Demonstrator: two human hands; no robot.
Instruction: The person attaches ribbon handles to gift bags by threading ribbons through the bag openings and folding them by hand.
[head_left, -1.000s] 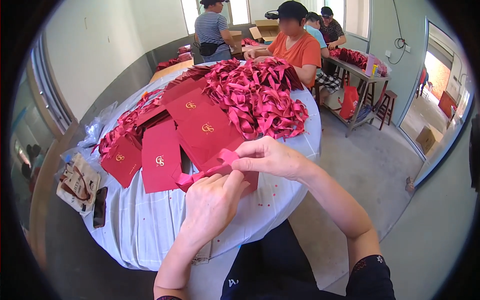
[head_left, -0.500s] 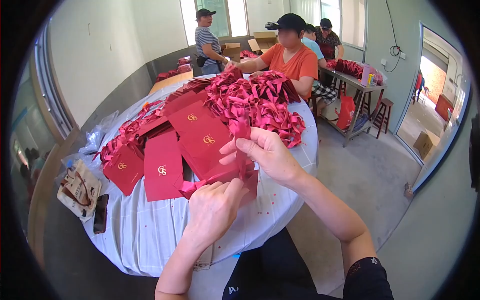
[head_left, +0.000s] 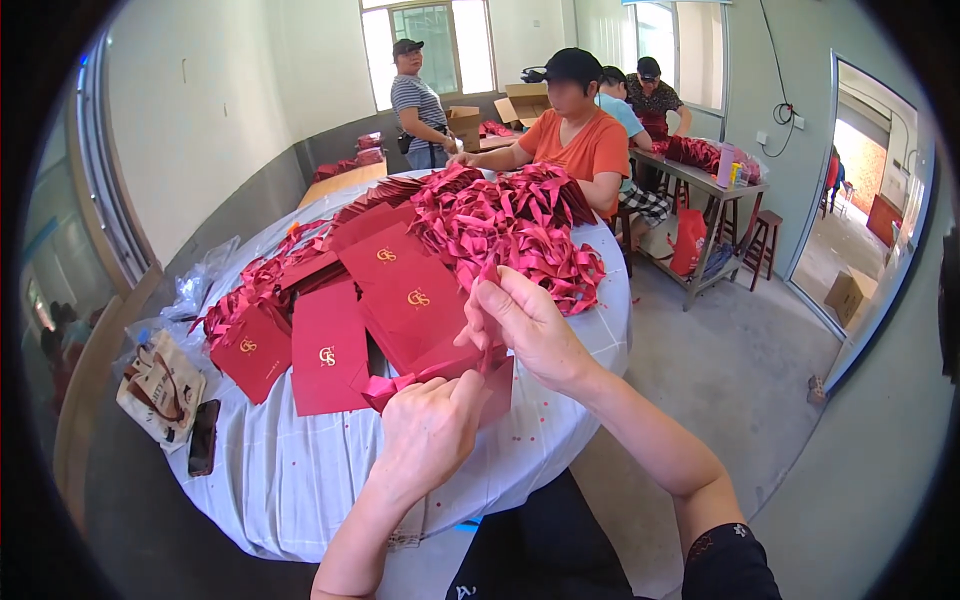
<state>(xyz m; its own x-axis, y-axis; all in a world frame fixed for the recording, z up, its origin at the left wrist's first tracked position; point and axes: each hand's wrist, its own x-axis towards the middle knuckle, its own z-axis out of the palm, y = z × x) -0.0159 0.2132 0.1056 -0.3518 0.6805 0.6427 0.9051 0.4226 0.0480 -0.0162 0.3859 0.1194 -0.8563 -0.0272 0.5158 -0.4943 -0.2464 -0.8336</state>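
Over the near side of the round table, both hands work at a dark red paper bag (head_left: 498, 392), partly hidden behind them. My left hand (head_left: 428, 428) is closed, its fingers curled over a pinkish-red ribbon (head_left: 385, 388) at the bag's edge. Just above and to the right, my right hand (head_left: 530, 325) pinches an upper length of the same ribbon between thumb and fingers. Right beyond the hands lie flat red bags (head_left: 408, 300) with gold emblems. Behind these is a large heap of bags with looped ribbons (head_left: 500, 225).
A white cloth (head_left: 270, 500) covers the table. At its left edge are a phone (head_left: 203, 438), a canvas pouch (head_left: 160, 385) and clear plastic (head_left: 190, 295). A co-worker in orange (head_left: 580, 145) sits across; others are behind. A metal table (head_left: 715, 185) and stool (head_left: 765, 245) stand right.
My right hand has come slightly lower and nearer my left hand, with the ribbon still pinched. My left hand stays closed at the bag. The view has shifted a little.
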